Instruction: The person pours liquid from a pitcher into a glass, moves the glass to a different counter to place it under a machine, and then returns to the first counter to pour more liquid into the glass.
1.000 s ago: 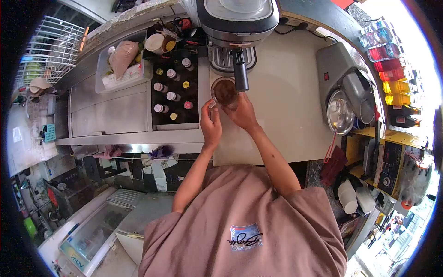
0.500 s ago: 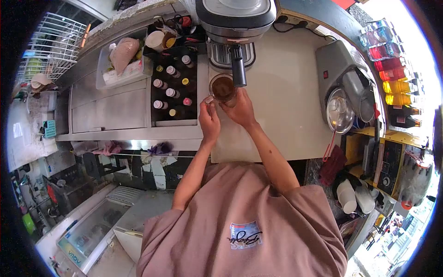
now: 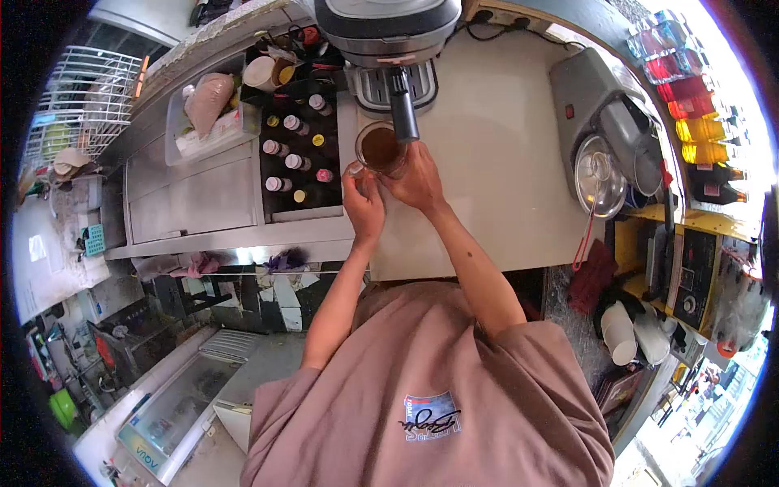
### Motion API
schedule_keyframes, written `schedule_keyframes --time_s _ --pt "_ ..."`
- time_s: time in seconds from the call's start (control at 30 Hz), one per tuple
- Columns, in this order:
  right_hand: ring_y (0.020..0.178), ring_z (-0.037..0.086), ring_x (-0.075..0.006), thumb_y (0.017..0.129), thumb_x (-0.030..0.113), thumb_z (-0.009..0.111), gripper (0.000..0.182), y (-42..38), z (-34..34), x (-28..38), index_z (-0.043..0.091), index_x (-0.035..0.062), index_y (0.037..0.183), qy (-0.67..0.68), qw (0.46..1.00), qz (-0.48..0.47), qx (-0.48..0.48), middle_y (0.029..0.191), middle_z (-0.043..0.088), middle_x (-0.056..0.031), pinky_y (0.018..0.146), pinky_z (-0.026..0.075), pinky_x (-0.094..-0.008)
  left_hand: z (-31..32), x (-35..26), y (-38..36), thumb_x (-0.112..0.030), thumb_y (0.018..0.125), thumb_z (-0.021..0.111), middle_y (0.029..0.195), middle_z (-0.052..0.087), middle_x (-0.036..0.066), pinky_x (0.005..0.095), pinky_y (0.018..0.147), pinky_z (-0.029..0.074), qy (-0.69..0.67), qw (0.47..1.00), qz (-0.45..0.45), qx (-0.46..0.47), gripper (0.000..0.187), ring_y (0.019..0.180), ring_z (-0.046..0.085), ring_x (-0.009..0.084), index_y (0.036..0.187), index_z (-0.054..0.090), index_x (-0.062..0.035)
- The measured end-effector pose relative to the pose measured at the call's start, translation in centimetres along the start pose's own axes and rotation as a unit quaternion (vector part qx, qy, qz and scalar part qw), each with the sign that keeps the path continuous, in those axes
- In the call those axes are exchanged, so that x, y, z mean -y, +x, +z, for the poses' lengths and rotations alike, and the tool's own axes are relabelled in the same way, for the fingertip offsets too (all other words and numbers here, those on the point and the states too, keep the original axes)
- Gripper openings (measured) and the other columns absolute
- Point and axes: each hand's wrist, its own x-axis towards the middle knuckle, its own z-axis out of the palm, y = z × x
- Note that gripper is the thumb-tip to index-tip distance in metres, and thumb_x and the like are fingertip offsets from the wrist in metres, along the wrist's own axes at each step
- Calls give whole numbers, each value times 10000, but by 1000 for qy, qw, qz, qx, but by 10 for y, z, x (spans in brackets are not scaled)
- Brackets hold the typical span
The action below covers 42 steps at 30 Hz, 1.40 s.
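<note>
A clear glass cup (image 3: 381, 148) of brown liquid is held over the counter, just in front of the coffee machine (image 3: 389, 36). My right hand (image 3: 416, 180) grips the cup's near right side, its fingers wrapped round the glass. Close against the cup's lower left side is my left hand (image 3: 363, 203), closed, its thumb and fingers pinched together; whatever is between them is too small to make out. The black handle of the portafilter (image 3: 403, 105), locked in the machine, sticks out toward me and passes right above the cup's right edge.
Left of the cup, a sunken rack holds several capped bottles (image 3: 298, 162). Behind them sits a plastic bin (image 3: 172, 130) with bags. At the right stand a grey appliance (image 3: 572, 105) and a metal strainer (image 3: 599, 183). Bottled drinks (image 3: 690, 105) line the far right.
The view has shifted slightly, so the machine and counter sit higher and more to the left. Both hands stay at the cup, the left fingers slightly lower on its left side.
</note>
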Motion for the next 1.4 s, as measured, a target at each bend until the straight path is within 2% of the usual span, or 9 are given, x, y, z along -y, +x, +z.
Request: schedule_keyframes --time_s 0.23,0.53,0.63,0.73,0.9,1.03,1.1,1.23,1.4 --pt "1060 575 -381 679 263 887 701 -2 3 -10 503 12 1210 -19 997 -63 -34 1114 609 -158 896 491 -456 0 2 1 -149 976 608 1090 657 176 411 934 471 5 1000 8 9 288 1059 638 333 1197 514 10" --pt "1220 538 -378 727 201 848 876 -16 0 -8 382 -9 1438 5 1000 -3 -2 1336 554 -195 1034 454 -446 -1 1 -1 -21 929 568 1223 625 198 407 1002 463 -12 999 18 27 418 1144 619 334 1334 475 25" --pt "1264 516 -379 765 166 810 864 -31 -7 -10 345 -14 1471 -23 997 -69 -23 1389 524 -214 1065 435 -443 1 11 -5 -6 913 566 1260 590 206 409 1020 450 -24 999 28 14 453 1168 597 337 1348 448 37" --pt "1281 505 -378 805 124 762 815 -66 -34 -5 329 -28 1478 -29 999 -36 1 1406 518 -208 1076 428 -435 1 23 -14 -21 899 584 1277 546 211 421 1037 430 -15 999 39 -26 460 1182 567 342 1328 433 48" --pt "1264 529 -370 855 87 712 630 -160 -110 -11 454 27 1426 -20 999 5 46 1383 549 -190 1062 449 -431 -5 12 -52 -59 881 595 1251 517 224 455 1061 386 41 997 33 -54 440 1224 500 360 1277 435 47" --pt "1121 662 -296 886 87 711 457 -248 -181 -13 564 35 1315 65 987 144 -42 1244 652 -169 936 536 -391 -6 -7 -90 -74 871 613 1251 528 213 481 1078 355 153 977 148 -11 403 1241 482 385 1237 474 21" --pt "977 719 -271 893 99 717 361 -298 -216 -22 623 41 1237 20 978 183 -102 1115 709 -147 845 572 -365 2 -20 -109 -75 871 618 1255 541 202 486 1074 361 155 972 174 12 364 1235 489 386 1205 502 9" --pt "746 713 -221 905 93 697 143 -405 -278 -33 716 38 1037 -94 914 314 -239 887 738 -121 715 561 -336 30 -49 -164 -59 853 640 1251 564 196 484 1047 389 138 962 216 96 310 1225 514 378 1145 549 -10" --pt "715 654 -130 903 88 695 113 -533 -329 -60 707 18 991 -111 809 378 -436 805 707 -77 669 523 -303 79 -112 -241 -37 823 670 1100 645 157 456 966 466 53 893 330 302 178 1103 608 351 996 630 -42"
